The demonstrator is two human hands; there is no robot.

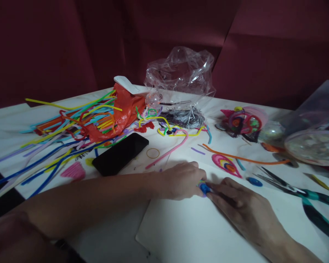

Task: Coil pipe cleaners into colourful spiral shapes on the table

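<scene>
Both hands meet over a white sheet of paper [208,233] lying near the front edge of the table [11,120], and between them sits a small blue coil [204,188], apparently a pipe cleaner wound into a flat disc. The left hand [181,180] pinches it with thumb and fingertips curled in, grasping the coil's left side; the right hand [242,208] presses in from the other side, its fingertips closed against the same coil. Judging by its look, the coil is very light, fuzzy and soft on the surface with a bendable wire core, so it would likely spring open if let go; the outer rim, held flat between thumb and forefinger, seems the sensible place to grip. A finished teardrop spiral [226,163] lies on the table just beyond the hands, and a second blue disc [254,181] sits to its right, near the scissors [293,190]. A black phone [120,153] rests toward the middle of the table, with loose pipe cleaners [57,128] fanned toward the left edge (an orange bag [124,109] among them) and a clear plastic bag [181,73] at the far edge.
</scene>
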